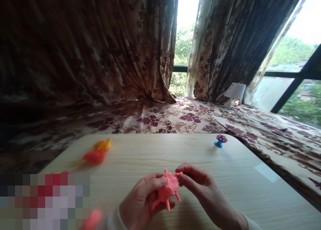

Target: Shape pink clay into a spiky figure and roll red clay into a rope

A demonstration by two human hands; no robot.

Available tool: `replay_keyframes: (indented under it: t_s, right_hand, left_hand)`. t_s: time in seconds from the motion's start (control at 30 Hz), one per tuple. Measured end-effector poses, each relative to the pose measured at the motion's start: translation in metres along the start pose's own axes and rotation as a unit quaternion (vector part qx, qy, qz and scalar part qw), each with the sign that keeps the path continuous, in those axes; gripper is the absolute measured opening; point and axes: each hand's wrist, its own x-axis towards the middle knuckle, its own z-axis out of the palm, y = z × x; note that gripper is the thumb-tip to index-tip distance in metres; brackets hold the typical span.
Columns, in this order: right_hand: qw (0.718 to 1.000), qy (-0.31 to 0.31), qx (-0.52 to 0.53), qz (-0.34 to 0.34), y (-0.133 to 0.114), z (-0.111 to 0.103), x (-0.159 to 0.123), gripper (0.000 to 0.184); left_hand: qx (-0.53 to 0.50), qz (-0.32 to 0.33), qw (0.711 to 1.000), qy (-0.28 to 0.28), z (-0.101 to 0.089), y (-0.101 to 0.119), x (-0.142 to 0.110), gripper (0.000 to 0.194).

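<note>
A coral-pink modelling clay figure (170,187) with several short limbs sticking out of a lumpy body is held over the table's near side. My left hand (140,198) grips it, thumb on top of the body and fingers underneath. My right hand (200,186) pinches one small limb at the figure's upper right between thumb and fingertips. Part of the figure's underside is hidden by my left fingers.
On the pale wooden table (140,149), orange clay (102,144) and red clay (94,157) lie at the left. A blue, red-dotted clay piece (220,140) stands at the back right. Blurred pink clay (92,219) lies near left. Behind are a white lamp (235,91) and curtains (155,49).
</note>
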Motion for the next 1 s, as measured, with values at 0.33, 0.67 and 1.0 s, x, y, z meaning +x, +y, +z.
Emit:
replay_keyframes:
  t_s: [0.33, 0.67, 1.0]
  right_hand:
    - [0.999, -0.017, 0.005, 0.037, -0.0003, 0.0005, -0.0017, 0.027]
    - [0.995, -0.068, -0.051, 0.05, 0.0002, 0.0041, -0.0028, 0.033]
    - [0.996, -0.08, -0.022, 0.038, -0.0012, 0.0083, -0.0043, 0.028]
  left_hand:
    - [0.009, 0.018, 1.0, 0.003, -0.001, -0.0024, 0.0024, 0.019]
    - [0.059, 0.063, 0.996, -0.015, -0.0041, -0.0057, 0.0047, 0.022]
    - [0.142, 0.081, 0.986, 0.017, -0.0056, -0.0038, 0.0037, 0.025]
